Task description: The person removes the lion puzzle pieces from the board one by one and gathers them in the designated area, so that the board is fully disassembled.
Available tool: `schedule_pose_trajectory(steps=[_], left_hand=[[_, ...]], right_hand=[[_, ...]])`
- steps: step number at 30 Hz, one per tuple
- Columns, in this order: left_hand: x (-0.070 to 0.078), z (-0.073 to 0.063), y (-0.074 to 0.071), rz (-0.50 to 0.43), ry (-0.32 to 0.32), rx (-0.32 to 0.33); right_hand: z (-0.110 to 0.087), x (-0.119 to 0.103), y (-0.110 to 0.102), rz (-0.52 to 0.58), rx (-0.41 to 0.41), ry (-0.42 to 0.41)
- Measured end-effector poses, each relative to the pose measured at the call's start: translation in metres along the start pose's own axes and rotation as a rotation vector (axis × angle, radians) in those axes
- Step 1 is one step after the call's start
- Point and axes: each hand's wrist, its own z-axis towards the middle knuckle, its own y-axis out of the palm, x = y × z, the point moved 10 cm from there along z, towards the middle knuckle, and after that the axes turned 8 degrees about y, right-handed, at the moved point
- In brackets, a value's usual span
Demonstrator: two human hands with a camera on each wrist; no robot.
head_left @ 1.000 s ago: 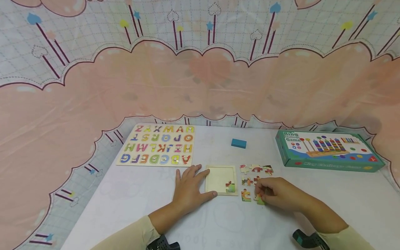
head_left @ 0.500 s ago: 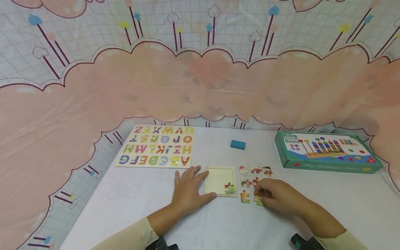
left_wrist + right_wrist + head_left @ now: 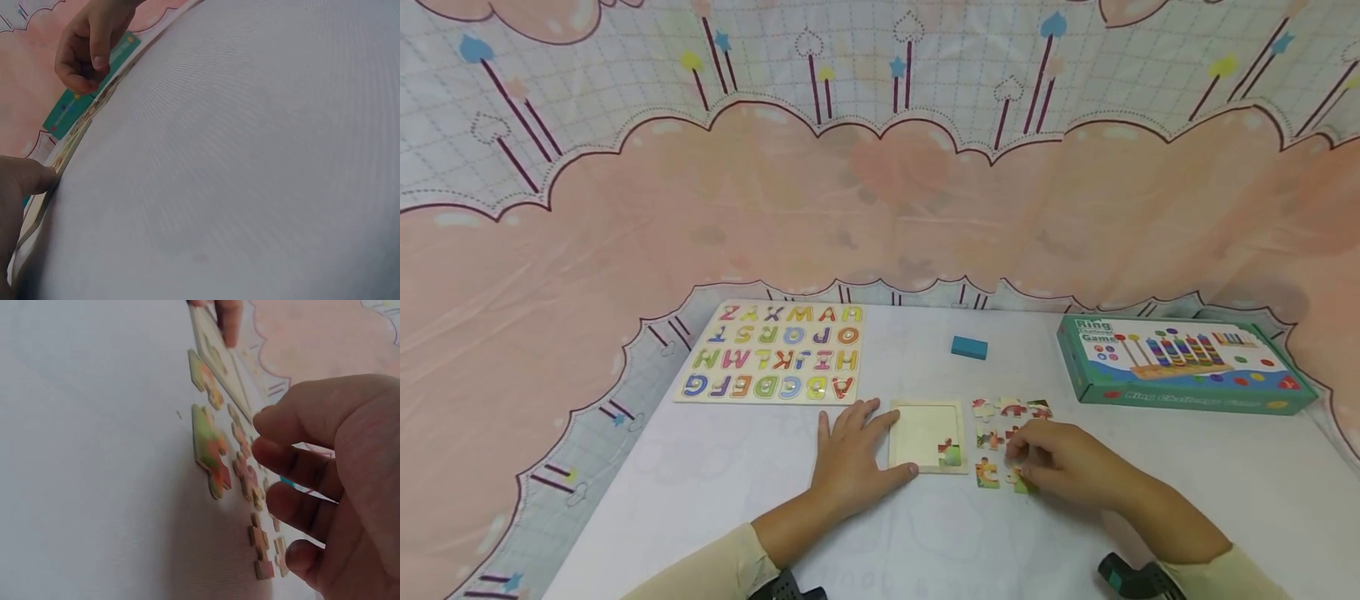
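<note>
My left hand (image 3: 853,458) rests spread beside the shallow wooden puzzle tray (image 3: 917,429), with forefinger and thumb touching its left side and lower edge. One jigsaw piece (image 3: 950,452) with green on it sits in the tray's lower right corner. My right hand (image 3: 1071,462) hovers over loose jigsaw pieces laid in rows right of the tray. In the right wrist view its fingers are loosely bent with nothing between them, close over a green and orange piece (image 3: 209,447). In the head view this hand hides some pieces, while another piece (image 3: 987,473) shows at lower left.
A board of coloured letters (image 3: 771,352) lies at the back left of the white table (image 3: 745,467). Behind the tray is a blue block (image 3: 969,347). A green ring game box (image 3: 1187,367) stands at the back right, before a patterned curtain (image 3: 775,208).
My right hand has lifted slightly over the loose pieces. The left hand keeps its place at the tray. The whole head view has shifted a little.
</note>
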Motion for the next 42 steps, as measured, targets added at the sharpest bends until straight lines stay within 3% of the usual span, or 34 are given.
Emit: schedule_pose_trajectory(steps=[18, 33, 42], left_hand=[[0.006, 0.001, 0.003, -0.083, -0.079, 0.018], [0.006, 0.002, 0.003, -0.043, -0.067, 0.039], [0.008, 0.002, 0.003, -0.036, -0.064, 0.038]], right_hand=[[0.025, -0.018, 0.008, 0.092, -0.107, -0.052], [0.068, -0.036, 0.021, 0.099, -0.200, -0.049], [0.081, -0.044, 0.036, 0.066, -0.275, -0.063]])
